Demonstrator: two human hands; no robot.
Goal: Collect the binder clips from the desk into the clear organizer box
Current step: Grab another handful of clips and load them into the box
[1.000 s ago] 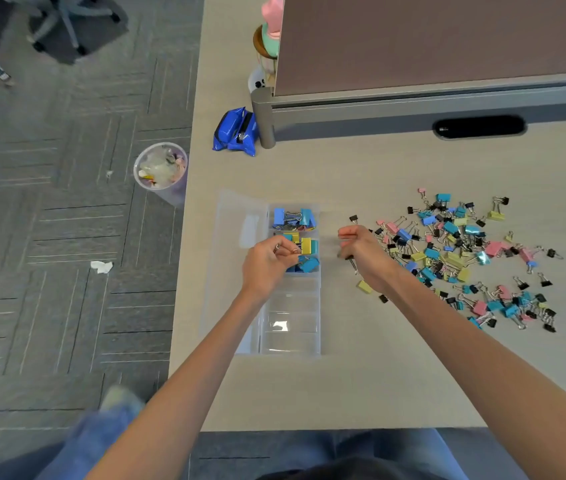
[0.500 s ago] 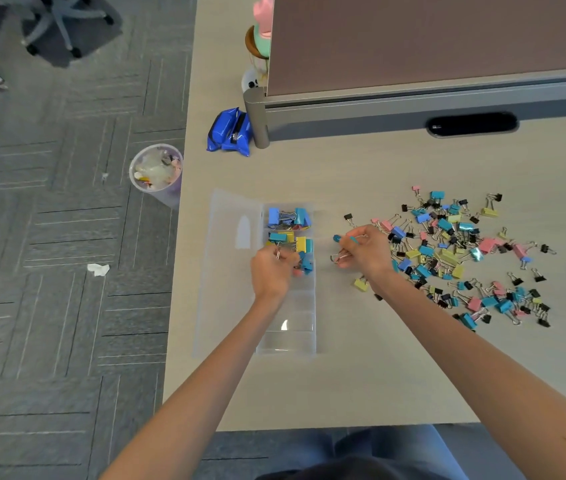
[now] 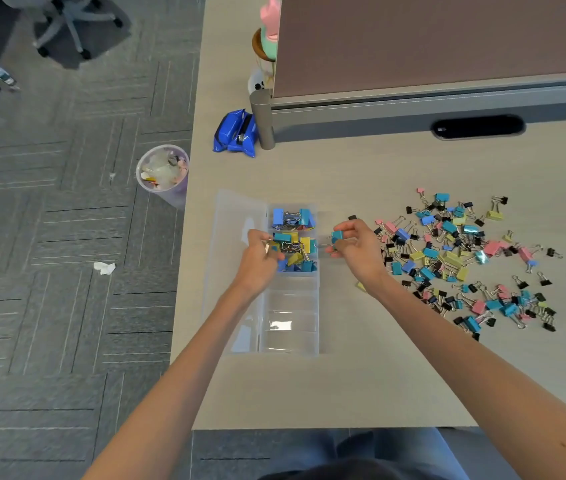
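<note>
Right hand (image 3: 357, 249) now nearer organizer box (image 3: 290, 306), fingers pinching teal clip (image 3: 337, 236), left hand (image 3: 257, 259) fingers gripping clip, pile (image 3: 465, 258) beside.

A blue pouch (image 3: 235, 137) lies at eleven o'clock beside the partition post (image 3: 262, 120). On the carpet at nine o'clock stands a cup (image 3: 163, 174) of what looks like rubbish, a paper scrap (image 3: 104, 267) below it.

Pale beige wood-grain desk top (image 3: 361, 174): being shown with faint straight grain.
Small metal binder clips in a loose pile (image 3: 461, 258): being seen in teal, blue, pink, yellow and black.
Clear plastic compartment box (image 3: 290, 327): being filled with blue, teal and yellow.
Grey carpet-tile floor (image 3: 67, 237): being marked by paler striped blocks.
Shiny blue foil packet (image 3: 234, 135): being crossed by black.
Flat panel screen (image 3: 430, 39): being shown brown.
</note>
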